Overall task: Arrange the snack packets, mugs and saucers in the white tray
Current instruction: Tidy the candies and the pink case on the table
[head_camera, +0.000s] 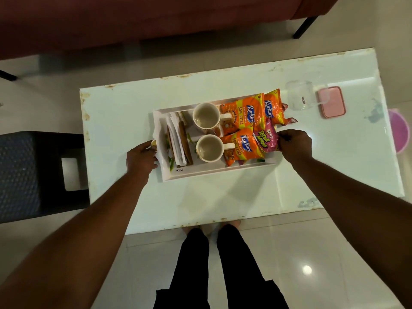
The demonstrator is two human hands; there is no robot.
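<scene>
The left hand (pixel 142 156) curls its grip on the left end of the flat white plastic tray (pixel 214 169) on the counter (pixel 124 108). Two cream mugs (pixel 206 115) sit inside; they could break. Crinkly orange snack packets (pixel 244 114) are soft and light. The right hand (pixel 295 144) pinches the pink packet (pixel 266 137) at its edge.

I see a white glossy tabletop (pixel 223 197), edges chipped and rust-stained. Directly on it: white tray (pixel 214 171) at centre; clear plastic container (pixel 299 95) far right; pink lid (pixel 332 105) just beside that container.
</scene>
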